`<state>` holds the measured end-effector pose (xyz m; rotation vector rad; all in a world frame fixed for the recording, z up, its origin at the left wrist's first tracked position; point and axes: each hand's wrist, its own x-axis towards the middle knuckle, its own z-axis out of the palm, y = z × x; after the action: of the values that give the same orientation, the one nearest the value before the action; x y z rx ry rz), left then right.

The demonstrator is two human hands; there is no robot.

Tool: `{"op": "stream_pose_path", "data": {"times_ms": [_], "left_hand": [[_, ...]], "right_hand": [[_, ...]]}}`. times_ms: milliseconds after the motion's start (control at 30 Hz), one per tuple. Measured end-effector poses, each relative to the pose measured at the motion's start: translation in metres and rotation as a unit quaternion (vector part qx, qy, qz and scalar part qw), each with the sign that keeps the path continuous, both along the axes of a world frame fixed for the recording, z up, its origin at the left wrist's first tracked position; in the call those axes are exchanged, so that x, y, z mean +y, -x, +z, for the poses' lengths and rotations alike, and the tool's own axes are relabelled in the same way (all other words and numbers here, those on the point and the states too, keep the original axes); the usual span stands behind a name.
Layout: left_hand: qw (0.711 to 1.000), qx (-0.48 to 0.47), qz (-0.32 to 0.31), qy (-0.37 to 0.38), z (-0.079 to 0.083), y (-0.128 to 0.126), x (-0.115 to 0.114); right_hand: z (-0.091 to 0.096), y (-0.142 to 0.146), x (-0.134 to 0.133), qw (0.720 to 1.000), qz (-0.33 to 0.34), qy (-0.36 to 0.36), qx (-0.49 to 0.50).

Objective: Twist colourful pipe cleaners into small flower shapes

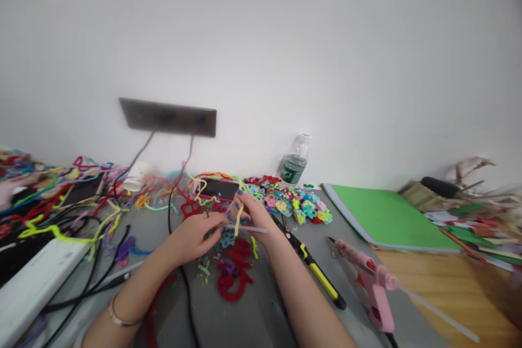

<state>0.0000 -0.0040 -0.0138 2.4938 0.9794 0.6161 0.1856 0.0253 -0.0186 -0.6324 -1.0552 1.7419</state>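
My left hand [206, 234] and my right hand [252, 211] meet over the grey table, fingers bent in pinches. A pale yellow pipe cleaner [238, 221] hangs from the fingers of my right hand, which have blue nails. Across the right wrist lies a pale translucent stick [255, 229], its left end near my left fingertips. What my left fingers pinch is hidden and blurred. Small blue curled pipe-cleaner pieces [227, 237] show just below the hands. Under them on the table are a red coiled pipe cleaner [232, 285] and a purple piece [229, 267].
Colourful pipe-cleaner flowers [302, 204] lie behind my right hand, near a water bottle [296, 162] and a phone [220, 189]. At right are a yellow-black utility knife [320, 277], a pink glue gun [377, 288] and green sheets [387, 217]. Black cables [185, 288] cross the left side.
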Motion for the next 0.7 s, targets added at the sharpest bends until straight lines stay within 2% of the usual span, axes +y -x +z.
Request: {"op": "stream_pose_path", "data": {"times_ms": [267, 500, 700], "left_hand": [[1.0, 0.013, 0.011, 0.015, 0.0009, -0.0011, -0.0007], [1.0, 0.012, 0.023, 0.017, 0.0012, -0.001, -0.0014], [0.999, 0.01, 0.05, 0.015, -0.0012, -0.0017, -0.0017]], "right_hand": [[-0.0097, 0.0022, 0.0042, 0.999, 0.001, -0.006, -0.034], [-0.0052, 0.0019, -0.0003, 0.997, 0.01, -0.011, -0.078], [-0.0029, 0.0025, -0.0034, 0.993, 0.02, -0.052, -0.109]]}}
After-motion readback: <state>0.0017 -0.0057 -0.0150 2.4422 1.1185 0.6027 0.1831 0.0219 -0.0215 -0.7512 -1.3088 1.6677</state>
